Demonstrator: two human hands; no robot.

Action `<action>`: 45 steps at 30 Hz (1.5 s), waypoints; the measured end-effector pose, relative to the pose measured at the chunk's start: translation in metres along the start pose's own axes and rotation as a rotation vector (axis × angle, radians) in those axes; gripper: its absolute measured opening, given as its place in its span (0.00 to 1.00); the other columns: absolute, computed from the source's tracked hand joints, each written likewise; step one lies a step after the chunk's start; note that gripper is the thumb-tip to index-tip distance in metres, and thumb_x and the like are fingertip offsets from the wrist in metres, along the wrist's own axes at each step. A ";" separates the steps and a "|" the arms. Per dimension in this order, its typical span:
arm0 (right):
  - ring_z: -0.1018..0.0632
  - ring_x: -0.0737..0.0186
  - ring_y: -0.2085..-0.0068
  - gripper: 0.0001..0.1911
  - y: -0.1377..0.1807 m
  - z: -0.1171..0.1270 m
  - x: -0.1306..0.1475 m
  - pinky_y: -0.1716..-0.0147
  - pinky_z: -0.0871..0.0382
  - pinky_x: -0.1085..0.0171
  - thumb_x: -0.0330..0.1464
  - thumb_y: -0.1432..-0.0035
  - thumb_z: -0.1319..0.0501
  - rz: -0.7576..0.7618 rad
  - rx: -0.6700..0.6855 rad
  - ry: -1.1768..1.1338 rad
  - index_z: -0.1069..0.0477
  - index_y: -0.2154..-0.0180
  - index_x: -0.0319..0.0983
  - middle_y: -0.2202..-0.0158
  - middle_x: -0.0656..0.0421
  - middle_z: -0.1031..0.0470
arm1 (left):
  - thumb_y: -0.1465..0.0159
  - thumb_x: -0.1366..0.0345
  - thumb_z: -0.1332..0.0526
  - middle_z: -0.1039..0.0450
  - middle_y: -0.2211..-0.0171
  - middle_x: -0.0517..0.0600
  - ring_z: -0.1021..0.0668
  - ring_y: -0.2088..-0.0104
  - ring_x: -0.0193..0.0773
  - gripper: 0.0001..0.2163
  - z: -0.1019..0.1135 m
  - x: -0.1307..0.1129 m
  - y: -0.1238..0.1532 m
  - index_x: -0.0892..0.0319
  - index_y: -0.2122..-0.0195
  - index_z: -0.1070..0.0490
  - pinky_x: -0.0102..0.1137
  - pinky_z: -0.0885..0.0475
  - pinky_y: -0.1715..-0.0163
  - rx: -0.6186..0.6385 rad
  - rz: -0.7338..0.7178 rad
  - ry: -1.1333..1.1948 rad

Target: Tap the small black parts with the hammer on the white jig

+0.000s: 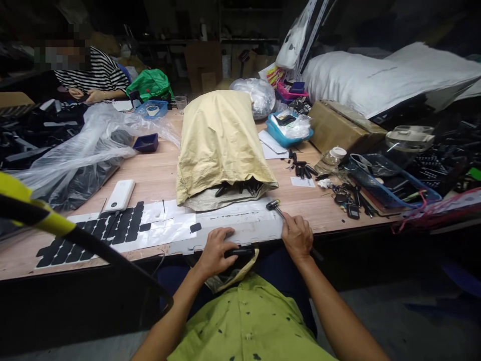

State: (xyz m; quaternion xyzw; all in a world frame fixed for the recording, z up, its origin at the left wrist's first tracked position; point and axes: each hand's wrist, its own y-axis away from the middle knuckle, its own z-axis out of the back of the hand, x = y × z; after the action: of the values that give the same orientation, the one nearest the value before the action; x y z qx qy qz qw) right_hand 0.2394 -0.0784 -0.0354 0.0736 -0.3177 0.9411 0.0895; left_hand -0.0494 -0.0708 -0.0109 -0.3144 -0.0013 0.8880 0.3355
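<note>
1. Clamped round the handle of a small hammer (pixel 276 207) with the right grip (pixel 297 235); pointing its head forward, beyond the fingers.
2. Apparently closed on a black piece (pixel 243 251) with the left grip (pixel 218 250); holding it at the near edge of the bench (pixel 326 200), with the free end turned towards the right grip.
3. Lying between the two grips and just beyond: a white board (pixel 255 225), along the bench edge.
4. Judged to be mid-work, with one black piece held and more black parts (pixel 240 188) showing in the mouth of a tan sack (pixel 221 135), straight ahead of both grips. Impossible to tell how many are finished or left.
5. Scattered beyond the right grip: loose black pieces (pixel 300 168), finished or not unclear.
6. Too small to read: the mark on a white device (pixel 120 194), left of the left grip, and any print on a white card (pixel 302 182), beyond the right grip.
7. Faintly lettered, yet illegible: a large white sack (pixel 345 80), far beyond the right grip.
</note>
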 end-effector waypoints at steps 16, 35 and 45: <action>0.36 0.57 0.66 0.17 0.000 -0.002 0.004 0.67 0.45 0.61 0.27 0.39 0.46 0.038 -0.033 0.072 0.22 0.55 0.43 0.69 0.55 0.33 | 0.37 0.65 0.40 0.23 0.61 0.54 0.23 0.59 0.46 0.08 0.009 0.006 -0.034 0.55 0.58 0.24 0.41 0.27 0.56 -0.375 0.230 -0.070; 0.36 0.57 0.65 0.17 0.001 -0.003 0.009 0.67 0.46 0.60 0.27 0.38 0.47 0.012 0.016 0.042 0.23 0.53 0.43 0.68 0.54 0.33 | 0.39 0.64 0.35 0.26 0.66 0.49 0.26 0.61 0.42 0.05 0.009 0.017 -0.078 0.54 0.62 0.23 0.36 0.30 0.60 -0.238 0.303 0.005; 0.33 0.57 0.66 0.17 -0.005 0.000 0.001 0.66 0.40 0.60 0.28 0.39 0.46 -0.001 0.045 -0.069 0.22 0.54 0.43 0.69 0.54 0.30 | 0.42 0.64 0.32 0.26 0.67 0.48 0.26 0.62 0.42 0.06 -0.012 0.010 -0.076 0.53 0.63 0.21 0.37 0.31 0.57 -0.154 0.289 0.047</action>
State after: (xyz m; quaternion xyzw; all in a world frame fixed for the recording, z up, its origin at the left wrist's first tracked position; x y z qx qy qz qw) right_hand 0.2398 -0.0741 -0.0327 0.1083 -0.2995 0.9448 0.0772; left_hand -0.0033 -0.0085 -0.0104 -0.3567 -0.0162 0.9167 0.1793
